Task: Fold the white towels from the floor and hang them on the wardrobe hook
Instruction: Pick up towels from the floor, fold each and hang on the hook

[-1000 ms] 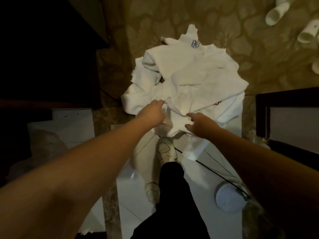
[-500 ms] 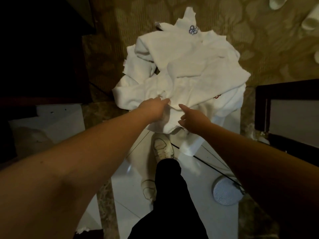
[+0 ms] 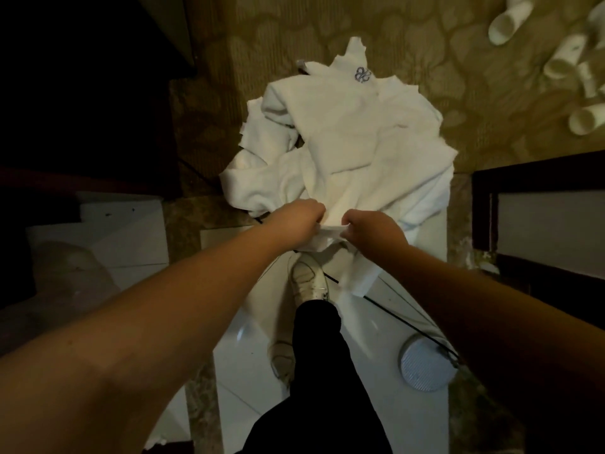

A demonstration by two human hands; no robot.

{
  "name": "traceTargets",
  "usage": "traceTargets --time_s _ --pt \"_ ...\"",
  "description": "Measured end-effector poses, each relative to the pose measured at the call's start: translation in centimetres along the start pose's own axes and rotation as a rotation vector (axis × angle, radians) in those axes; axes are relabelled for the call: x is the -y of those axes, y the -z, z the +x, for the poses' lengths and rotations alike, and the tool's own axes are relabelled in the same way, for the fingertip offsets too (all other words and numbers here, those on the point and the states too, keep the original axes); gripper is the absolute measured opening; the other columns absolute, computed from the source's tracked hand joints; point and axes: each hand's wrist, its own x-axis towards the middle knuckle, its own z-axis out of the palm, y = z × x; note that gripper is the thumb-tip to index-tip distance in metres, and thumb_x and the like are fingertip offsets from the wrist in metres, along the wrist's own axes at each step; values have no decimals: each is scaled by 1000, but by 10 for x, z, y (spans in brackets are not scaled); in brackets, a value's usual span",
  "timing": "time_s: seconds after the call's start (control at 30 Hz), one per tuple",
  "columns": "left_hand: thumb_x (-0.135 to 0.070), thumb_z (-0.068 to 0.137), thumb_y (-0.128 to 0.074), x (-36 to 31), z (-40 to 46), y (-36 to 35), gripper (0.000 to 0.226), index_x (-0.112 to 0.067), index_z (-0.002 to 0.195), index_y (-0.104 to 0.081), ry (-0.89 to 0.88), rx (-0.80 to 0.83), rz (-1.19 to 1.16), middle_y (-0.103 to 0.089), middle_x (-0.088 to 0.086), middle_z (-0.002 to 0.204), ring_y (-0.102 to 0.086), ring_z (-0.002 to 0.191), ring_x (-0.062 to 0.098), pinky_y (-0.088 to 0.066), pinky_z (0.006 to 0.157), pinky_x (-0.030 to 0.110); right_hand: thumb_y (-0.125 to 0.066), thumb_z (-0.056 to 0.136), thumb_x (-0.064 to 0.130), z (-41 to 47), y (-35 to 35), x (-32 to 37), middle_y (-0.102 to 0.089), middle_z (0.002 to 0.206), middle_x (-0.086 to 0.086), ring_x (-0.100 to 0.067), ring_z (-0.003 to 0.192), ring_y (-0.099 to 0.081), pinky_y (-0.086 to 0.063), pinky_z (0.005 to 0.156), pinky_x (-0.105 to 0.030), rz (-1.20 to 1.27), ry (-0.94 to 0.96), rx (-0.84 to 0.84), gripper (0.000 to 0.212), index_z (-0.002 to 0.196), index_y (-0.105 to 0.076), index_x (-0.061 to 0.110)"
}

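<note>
Both hands meet at the centre of the frame on the near edge of a heap of white towels (image 3: 343,152). The left hand (image 3: 296,222) has its fingers curled into the cloth, and the right hand (image 3: 370,229) is likewise clenched on it, a short bunched strip of towel stretched between the two. The heap lies on the floor just above the hands, spreading from the patterned olive carpet (image 3: 425,54) in the upper half of the frame onto the glossy white tiles (image 3: 376,404) lower down; a small blue embroidered mark (image 3: 361,74) shows on its top edge. Directly below the hands a white shoe (image 3: 309,281) and a black trouser leg (image 3: 317,371) point toward the pile. Several white tubes (image 3: 510,21) lie on the carpet at the upper right. A round grey disc (image 3: 425,363) with a thin black cable (image 3: 393,309) sits on the tiles at the lower right, and a dark-framed panel (image 3: 540,217) stands at the right edge.
</note>
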Motion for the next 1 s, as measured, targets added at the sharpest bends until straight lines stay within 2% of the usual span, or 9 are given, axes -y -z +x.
traceTargets --time_s 0.13,0.23,0.37,0.47,0.6,0.7,0.8,0.9,1.0 --pt "-23 94 -56 -20 -45 29 19 -14 109 -64 -66 -181 157 -52 7 118 -44 111 28 -32 83 35 -70 91 34 -35 43 22 -56 109 -11 -31 103 -50 -38 80 -37 -153 166 -108 30 108 -63 9" --pt "-23 93 -56 -36 -78 63 9 -17 99 -59 -70 -256 78 -56 6 110 -46 108 27 -28 81 32 -66 92 39 -56 85 36 -55 120 -7 -30 112 -47 -32 84 -38 -233 268 -194 29 108 -64 15" --pt "-24 98 -54 -64 -131 107 15 -21 92 -41 31 -336 -133 -60 11 86 -50 79 28 -29 63 32 -58 97 34 -96 147 67 -56 87 1 -29 94 -56 -24 79 -35 -188 363 -182 15 89 -52 22" --pt "-25 99 -53 -89 -182 138 17 -19 94 -39 76 -430 -251 -48 -1 71 -48 68 26 -25 50 33 -56 100 33 -141 192 96 -60 77 -6 -34 77 -54 -28 68 -35 -147 388 -223 22 86 -44 22" --pt "-31 99 -58 -125 -266 188 21 -19 94 -42 104 -551 -341 -52 -1 75 -52 68 22 -29 53 35 -54 101 31 -218 256 142 -61 83 -9 -34 79 -55 -38 68 -43 -151 396 -297 19 90 -42 22" --pt "-35 95 -64 -146 -337 221 24 -19 92 -46 110 -610 -357 -55 -2 75 -52 66 15 -32 51 33 -54 101 32 -277 295 178 -52 81 0 -26 76 -49 -33 58 -38 -156 414 -351 19 92 -40 22" --pt "-38 92 -66 -157 -407 246 20 -20 98 -59 141 -621 -281 -61 -4 82 -60 79 18 -42 60 32 -54 100 33 -331 325 215 -44 71 6 -24 71 -46 -25 52 -36 -167 466 -410 23 89 -39 19" --pt "-43 93 -65 -156 -473 258 27 -18 101 -68 186 -617 -203 -63 -6 86 -61 85 18 -41 61 25 -54 100 32 -380 347 247 -43 71 8 -23 71 -47 -25 54 -36 -193 524 -477 21 89 -40 20" --pt "-51 94 -60 -158 -535 255 39 -18 113 -69 295 -609 -57 -66 -3 97 -56 86 15 -42 67 29 -55 99 32 -423 361 268 -45 70 11 -23 68 -48 -26 51 -33 -227 579 -504 21 88 -42 19"
